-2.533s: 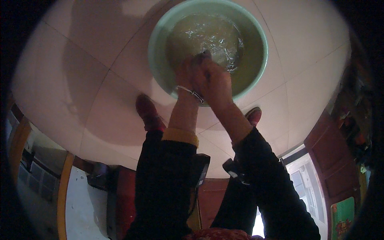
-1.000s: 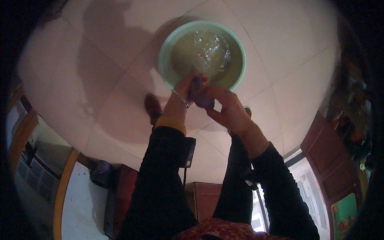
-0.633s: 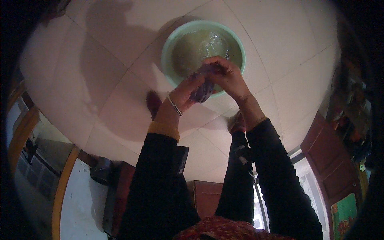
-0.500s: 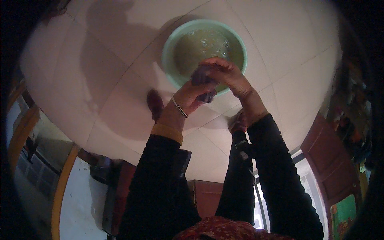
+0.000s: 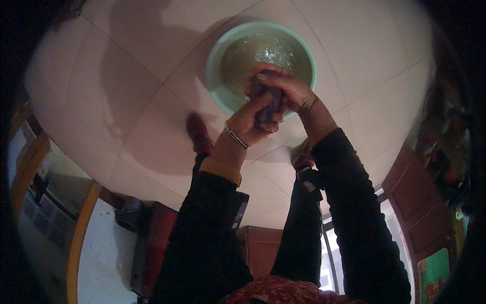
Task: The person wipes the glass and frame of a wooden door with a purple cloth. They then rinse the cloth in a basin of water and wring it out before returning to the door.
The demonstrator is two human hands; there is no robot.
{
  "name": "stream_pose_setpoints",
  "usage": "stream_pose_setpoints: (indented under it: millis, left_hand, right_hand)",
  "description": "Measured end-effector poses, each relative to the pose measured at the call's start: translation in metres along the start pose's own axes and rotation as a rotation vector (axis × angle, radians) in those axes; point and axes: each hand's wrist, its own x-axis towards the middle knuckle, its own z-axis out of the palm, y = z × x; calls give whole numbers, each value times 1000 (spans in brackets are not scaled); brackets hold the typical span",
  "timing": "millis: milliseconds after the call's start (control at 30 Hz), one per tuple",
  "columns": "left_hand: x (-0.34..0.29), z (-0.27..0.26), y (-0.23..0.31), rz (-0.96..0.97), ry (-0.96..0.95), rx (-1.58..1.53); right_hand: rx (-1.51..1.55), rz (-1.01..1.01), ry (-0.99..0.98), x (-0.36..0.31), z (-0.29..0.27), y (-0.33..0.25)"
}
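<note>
A bunched, dark purple wet cloth (image 5: 268, 104) is squeezed between my two hands over the near rim of a pale green basin (image 5: 211, 76). My left hand (image 5: 251, 121) grips its lower end, the thumb lying along it. Fingers of my right hand (image 5: 287, 87) wrap round its upper end, farther over the basin. Cloudy water (image 5: 238, 58) with bright glints fills part of the basin. The cloth is mostly covered by my fingers, so its full shape is hidden.
The basin stands on a light tiled floor (image 5: 152, 131). My dark red shoe (image 5: 197, 133) is left of my left wrist, and my other shoe (image 5: 302, 154) lies below my right forearm. Reddish-brown wooden doors (image 5: 417, 197) stand at the right.
My hands have twisted the cloth from a loose bunch into a tighter, more upright roll. The left hand has shifted slightly to the right. Glints on the water have changed.
</note>
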Motion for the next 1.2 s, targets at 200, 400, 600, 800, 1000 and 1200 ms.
stream_pose_setpoints:
  millis: [200,400,600,800,1000,1200]
  left_hand:
    - [11,-7,9,-9,81,270]
    - [21,-14,16,-30,281,592]
    - [44,-17,8,19,600,1675]
    - [42,9,-9,125,934,2082]
    - [21,46,-21,362,931,2188]
    - [-8,91,-2,162,568,2099]
  right_hand:
    - [-183,61,103,13,-5,-2]
    - [-350,12,219,26,-4,11]
    - [-704,-166,498,31,2,25]
    - [-836,-279,859,26,4,39]
    - [-739,-475,763,7,6,31]
    - [-66,-80,346,-73,58,-37]
